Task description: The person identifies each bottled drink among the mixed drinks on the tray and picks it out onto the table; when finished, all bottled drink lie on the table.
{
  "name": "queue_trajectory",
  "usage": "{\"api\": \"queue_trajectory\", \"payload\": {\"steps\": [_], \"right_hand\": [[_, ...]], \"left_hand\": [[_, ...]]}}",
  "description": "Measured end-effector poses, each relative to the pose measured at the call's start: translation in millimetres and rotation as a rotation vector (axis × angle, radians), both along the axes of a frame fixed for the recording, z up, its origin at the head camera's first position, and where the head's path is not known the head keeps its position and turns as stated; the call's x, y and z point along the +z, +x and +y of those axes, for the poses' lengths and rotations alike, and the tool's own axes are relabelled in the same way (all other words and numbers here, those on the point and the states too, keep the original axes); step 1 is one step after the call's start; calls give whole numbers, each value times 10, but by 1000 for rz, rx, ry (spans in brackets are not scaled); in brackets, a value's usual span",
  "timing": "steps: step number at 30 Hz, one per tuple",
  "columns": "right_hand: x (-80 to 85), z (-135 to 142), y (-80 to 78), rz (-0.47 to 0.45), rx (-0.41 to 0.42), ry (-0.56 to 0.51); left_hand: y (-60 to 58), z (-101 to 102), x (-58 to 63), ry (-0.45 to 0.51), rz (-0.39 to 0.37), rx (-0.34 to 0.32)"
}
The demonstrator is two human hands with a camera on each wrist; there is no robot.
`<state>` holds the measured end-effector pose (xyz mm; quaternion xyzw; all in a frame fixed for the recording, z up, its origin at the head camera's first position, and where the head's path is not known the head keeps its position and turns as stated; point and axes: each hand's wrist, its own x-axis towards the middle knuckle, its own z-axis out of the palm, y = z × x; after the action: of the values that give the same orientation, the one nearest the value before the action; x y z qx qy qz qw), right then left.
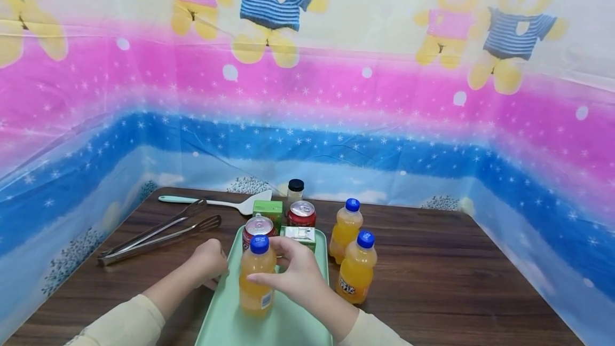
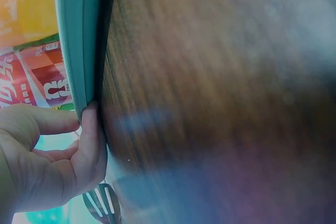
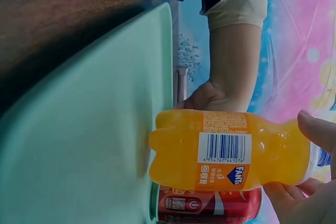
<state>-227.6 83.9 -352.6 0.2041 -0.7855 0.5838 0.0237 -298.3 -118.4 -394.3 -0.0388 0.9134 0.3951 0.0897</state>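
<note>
My right hand (image 1: 304,271) grips an orange Fanta bottle (image 1: 257,290) with a blue cap, thumb and fingers around its upper part. The bottle is upright over the pale green tray (image 1: 293,324), its base close to the tray surface in the right wrist view (image 3: 157,150). My left hand (image 1: 210,261) pinches the tray's left rim between thumb and fingers, as the left wrist view shows (image 2: 58,156). Behind the bottle are a red cola can (image 1: 259,223) and a small green-and-white carton (image 1: 300,236) at the tray's far end.
Two more Fanta bottles (image 1: 347,228) (image 1: 357,274) stand right of the tray. Another red can (image 1: 302,212), a green carton (image 1: 269,210) and a black-lidded jar (image 1: 296,190) are at the back. Metal tongs (image 1: 149,236) and a spatula (image 1: 216,203) lie on the left of the wooden table (image 1: 442,282).
</note>
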Motion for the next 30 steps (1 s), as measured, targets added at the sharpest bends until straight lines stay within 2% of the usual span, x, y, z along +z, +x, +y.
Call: {"api": "queue_trajectory", "payload": {"steps": [9, 23, 26, 30], "right_hand": [[29, 84, 113, -24, 36, -38], [79, 298, 342, 30, 140, -88], [102, 339, 393, 12, 153, -104], [124, 395, 455, -63, 144, -123]], "left_hand": [[-2, -12, 4, -2, -4, 3], [1, 1, 1, -14, 6, 8], [6, -4, -4, -12, 12, 8], [9, -1, -3, -12, 13, 7]]}}
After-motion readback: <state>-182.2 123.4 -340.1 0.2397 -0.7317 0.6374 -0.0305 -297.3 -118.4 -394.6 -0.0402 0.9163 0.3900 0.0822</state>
